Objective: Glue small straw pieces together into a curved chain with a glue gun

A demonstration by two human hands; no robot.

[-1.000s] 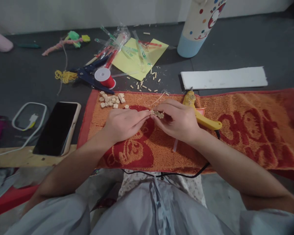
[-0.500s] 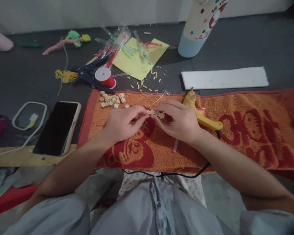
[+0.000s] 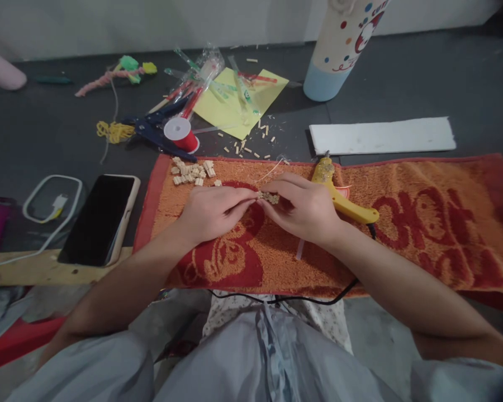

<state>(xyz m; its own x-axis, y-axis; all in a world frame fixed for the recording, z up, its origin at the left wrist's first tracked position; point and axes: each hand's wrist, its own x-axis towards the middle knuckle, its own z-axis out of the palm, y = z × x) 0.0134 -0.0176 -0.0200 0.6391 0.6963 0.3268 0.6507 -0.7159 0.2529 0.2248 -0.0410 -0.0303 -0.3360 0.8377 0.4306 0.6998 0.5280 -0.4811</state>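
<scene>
Over the orange and red towel (image 3: 285, 268), my left hand (image 3: 213, 211) pinches the left end of a small strip of pale beads or pieces (image 3: 270, 197). The fingers of my right hand (image 3: 304, 206) close around the strip's right part and hide some of it. A thin pale strand (image 3: 272, 170) shows just above the fingers. Small pale wooden-looking clusters (image 3: 189, 172) lie on the towel's upper left. Beside my right hand rests a yellow glue gun (image 3: 347, 205), its nozzle pointing away from me.
Behind the towel are a red thread spool (image 3: 186, 142), dark blue pliers (image 3: 151, 129), yellow paper (image 3: 272, 100) with straws and scattered bits, a bottle (image 3: 329, 67) and a white board (image 3: 381, 137). A phone (image 3: 98, 218) and white cable (image 3: 46, 240) lie left. A black cord crosses the towel's front edge.
My left fingertips have moved slightly right and now cover more of the strip's left end. My right hand has barely moved and still holds the strip.
</scene>
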